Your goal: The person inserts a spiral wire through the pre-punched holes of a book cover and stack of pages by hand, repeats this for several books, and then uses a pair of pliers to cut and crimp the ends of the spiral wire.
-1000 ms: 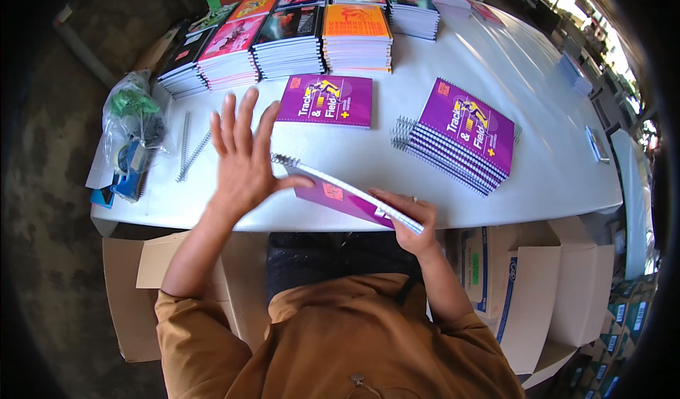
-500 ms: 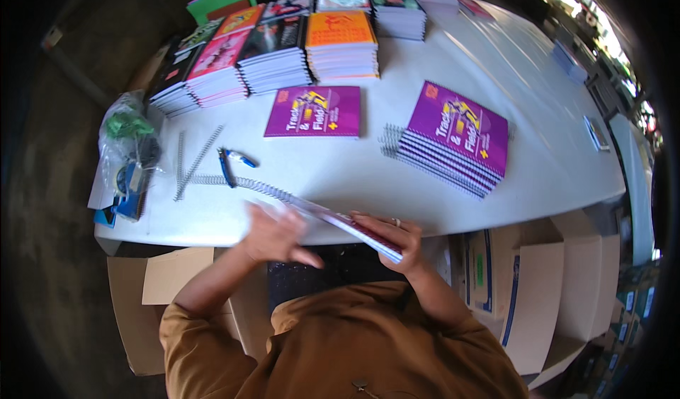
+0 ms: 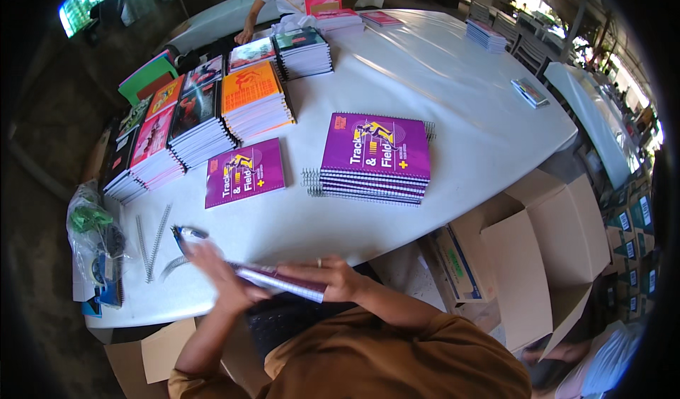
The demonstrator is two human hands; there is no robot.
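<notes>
left hand (image 3: 225, 280): in the head view, blurred, fingers stretched toward 10 o'clock, at the near-left end of the held book; whether it grips or only touches, i cannot tell.
right hand (image 3: 331, 278): closed around the other end of the held book, fingers flat over the cover, a ring on one finger.
held book (image 3: 269, 276): thin, purple, between the hands, tilted over the near edge of the desk (image 3: 460, 87), white page edges facing the person.
wire coil (image 3: 174, 264): at 9 o'clock, just past the left hand, blurred.
blue hand tool (image 3: 185, 233): at 10 o'clock from the held book, lying near the left fingertips.
loose spirals (image 3: 157, 235): two, between 9 and 10 o'clock, forming a v.
single purple book (image 3: 244, 172): at 11 o'clock, flat.
purple stack (image 3: 375, 151): at 1 o'clock, coils poking out both sides.
other book stacks (image 3: 202, 112): at 11 o'clock, farther back, beside one another.
plastic bag (image 3: 92, 218): between 9 and 10 o'clock.
cardboard box (image 3: 520, 271): at 3 o'clock, open, beside the desk.
</notes>
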